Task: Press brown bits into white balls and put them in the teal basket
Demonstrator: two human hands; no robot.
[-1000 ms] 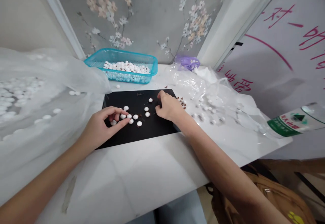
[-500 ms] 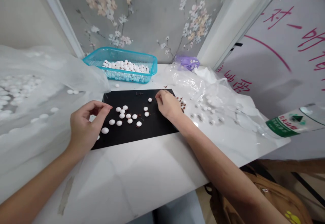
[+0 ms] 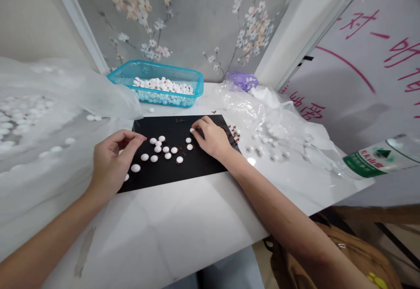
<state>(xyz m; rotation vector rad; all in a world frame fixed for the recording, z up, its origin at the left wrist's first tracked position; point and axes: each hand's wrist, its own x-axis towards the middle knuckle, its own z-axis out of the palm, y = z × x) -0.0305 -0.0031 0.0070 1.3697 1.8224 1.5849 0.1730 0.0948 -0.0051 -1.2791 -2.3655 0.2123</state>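
Observation:
My left hand [image 3: 111, 160] hovers over the left edge of a black mat [image 3: 154, 177], thumb and forefinger pinched together. Whatever sits in that pinch is too small to make out, though a reddish speck shows at the fingertips. Over the mat's right half, my right hand [image 3: 212, 139] has its thumb and fingertips on a small white ball [image 3: 192, 130]. Several more white balls [image 3: 154, 158] lie scattered on the mat between both hands, some with small reddish-brown bits [image 3: 180, 149] beside them. A pile of brown pieces [image 3: 235, 137] is at the mat's right edge, partly behind my right hand.
A blue plastic basket [image 3: 157, 97] of white balls stands behind the mat. Clear plastic bags with white balls spread left [image 3: 75, 92] and right [image 3: 243, 105]. Behind the right bag is a purple packet [image 3: 243, 80]. A water bottle [image 3: 377, 158] lies at the right, above a brown bag [image 3: 344, 254].
My right hand has moved left from the brown pile and its fingertips have closed on a white ball on the mat. My left hand has barely shifted, still pinched.

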